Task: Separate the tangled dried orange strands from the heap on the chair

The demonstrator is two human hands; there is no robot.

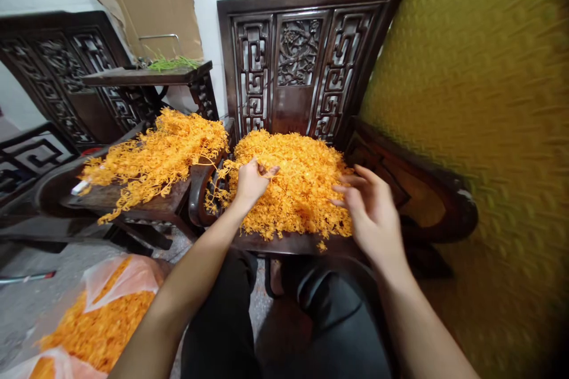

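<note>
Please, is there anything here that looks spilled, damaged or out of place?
Yes, small things. A loose orange piece lies apart from the orange heap, at the front of the chair seat. An orange strand trails past the edge of the side table. The cardboard has a ragged, torn-looking edge.

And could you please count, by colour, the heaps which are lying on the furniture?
Orange heaps: 2 (one on the chair, one on the low side table)
Green heap: 1 (on the higher stand)
Total: 3
</note>
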